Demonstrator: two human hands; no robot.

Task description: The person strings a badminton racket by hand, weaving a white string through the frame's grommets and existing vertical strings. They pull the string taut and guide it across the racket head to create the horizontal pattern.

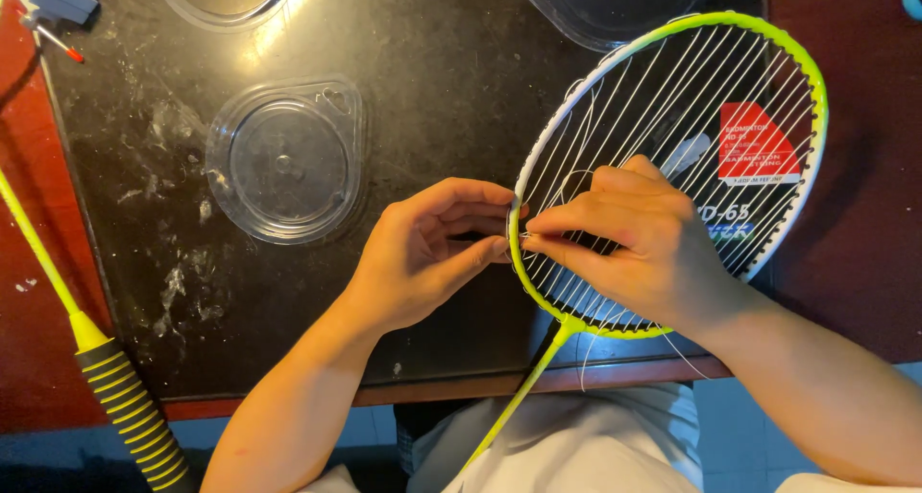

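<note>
Hands (423, 253) (639, 239) | grip pinched on string (576, 181); touching racket frame (516, 253)

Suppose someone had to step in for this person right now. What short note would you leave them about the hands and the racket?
Left hand: fingertips pinch at the racket frame's left edge.
Right hand: lies over the strings, fingers meeting the left at the same spot, apparently pinching the white string.
Racket: head flat on the dark table, shaft toward the person.
Done: many strings run one way across the head.
Left: no cross strings visible; loose string hangs by the throat.
Nearby: clear plastic lid, second racket's handle at far left.
</note>
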